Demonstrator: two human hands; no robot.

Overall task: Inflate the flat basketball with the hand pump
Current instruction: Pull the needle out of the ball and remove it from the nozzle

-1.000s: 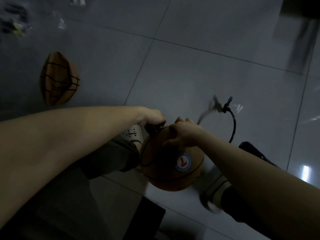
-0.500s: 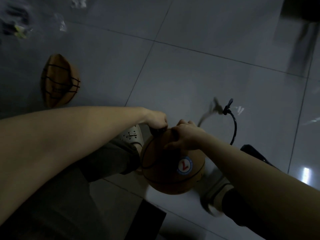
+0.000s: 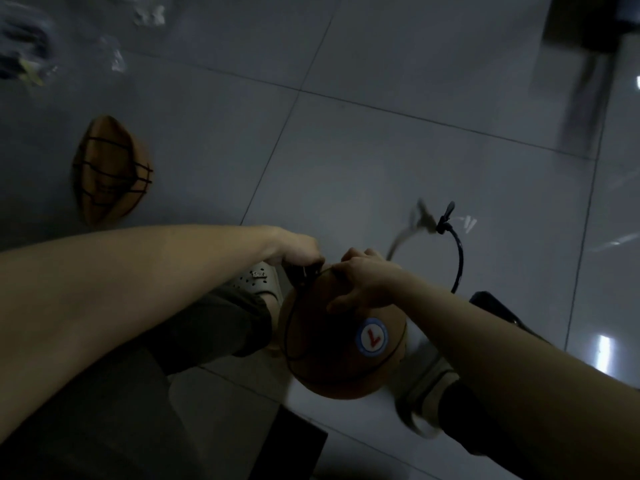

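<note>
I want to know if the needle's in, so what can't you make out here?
All head view.
Valve and needle: hidden under the left hand, which grips a dark part atop the ball.
Pump: mostly behind the right forearm, dark.
Clutter top left: blurred.
Dark object top right: blurred, cut by the edge.

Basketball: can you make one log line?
basketball between shoes | left hand grips dark piece on top | right hand holds basketball | hose loose | flat ball on floor
</note>
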